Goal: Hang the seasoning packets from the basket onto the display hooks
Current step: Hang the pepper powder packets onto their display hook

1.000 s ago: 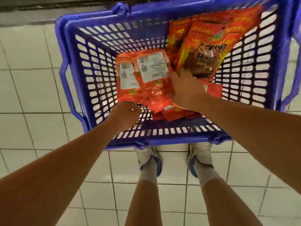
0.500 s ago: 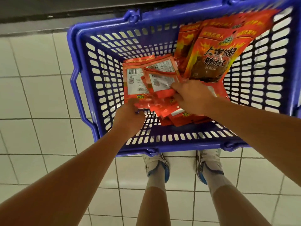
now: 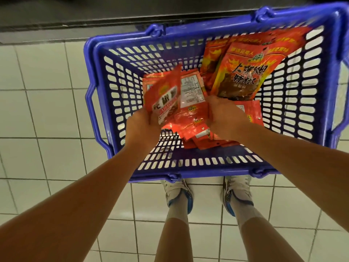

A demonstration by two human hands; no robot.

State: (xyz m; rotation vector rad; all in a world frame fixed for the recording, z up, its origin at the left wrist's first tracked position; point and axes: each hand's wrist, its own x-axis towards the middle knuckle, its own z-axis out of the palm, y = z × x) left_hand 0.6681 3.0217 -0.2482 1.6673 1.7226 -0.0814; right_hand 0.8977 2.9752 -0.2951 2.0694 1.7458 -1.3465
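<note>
A blue plastic basket (image 3: pixel 98 87) stands on the tiled floor in front of my feet. Inside lie several small red seasoning packets (image 3: pixel 190 127) and, leaning at the back right, larger orange packets (image 3: pixel 243 76). My left hand (image 3: pixel 141 125) grips one small red packet (image 3: pixel 164 97) by its lower edge and holds it tilted up, front side showing. My right hand (image 3: pixel 224 118) reaches into the pile of small packets with curled fingers, whose tips are hidden from me. No display hooks are in view.
White floor tiles (image 3: pixel 47 110) surround the basket. A dark base strip of a fixture (image 3: pixel 94 17) runs along the top of the view behind the basket. My two shoes (image 3: pixel 179 195) stand just before the basket's near wall.
My left hand has lifted one small red packet out of the pile and turned its front up. My right hand stays in the pile. The view has shifted so the basket sits further right.
</note>
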